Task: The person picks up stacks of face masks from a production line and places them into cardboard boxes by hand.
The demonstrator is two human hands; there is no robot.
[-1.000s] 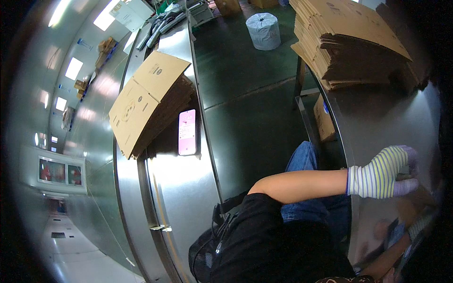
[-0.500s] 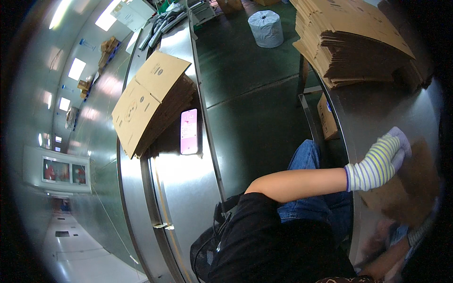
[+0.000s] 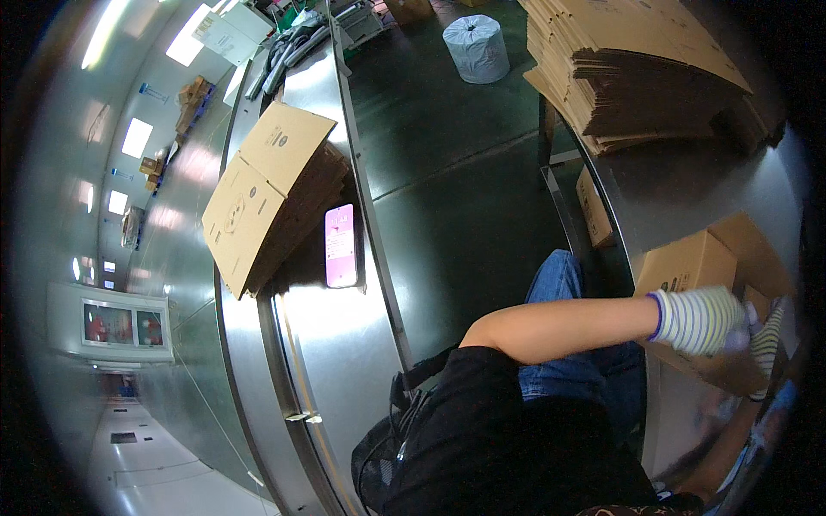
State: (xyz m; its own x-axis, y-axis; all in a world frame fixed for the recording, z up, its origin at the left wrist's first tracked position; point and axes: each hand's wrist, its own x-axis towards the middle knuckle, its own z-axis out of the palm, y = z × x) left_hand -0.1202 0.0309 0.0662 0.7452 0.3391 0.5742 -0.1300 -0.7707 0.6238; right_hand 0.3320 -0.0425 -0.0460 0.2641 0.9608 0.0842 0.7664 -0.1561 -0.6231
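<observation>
Two gloved hands meet at a brown cardboard carton point(image 3: 684, 262) at the right of the head view, over the right-hand metal tabletop point(image 3: 667, 185). The left hand point(image 3: 704, 321), in a glove striped white, yellow-green and violet with lilac fingertips, reaches across from a bent elbow and covers part of the carton's near side. Its fingers look drawn together and curled rather than spread, though blur softens them; whether they pinch the cardboard or only press against it, one cannot tell. The right hand point(image 3: 766, 346), in a striped glove too, is just beside the left hand's fingertips, near the dark rim of the view. How wide it is open, and whether it grips anything, cannot be made out. A raised flap point(image 3: 757, 245) stands up on the carton's far side, beyond both hands.

Farther along the same tabletop, a tall stack of flattened cartons point(image 3: 654, 99) lies well apart from the hands; a closed-looking carton point(image 3: 594, 211) sits lower, beside the table's frame. Across the aisle, on the left-hand metal tabletop point(image 3: 340, 335), a smartphone point(image 3: 342, 249) with a lit pink screen lies just beside a smaller, slanting stack of folded cartons point(image 3: 249, 202). A pale wrapped roll point(image 3: 476, 53) stands upright on the dark green floor point(image 3: 447, 232) between the two tabletops.
</observation>
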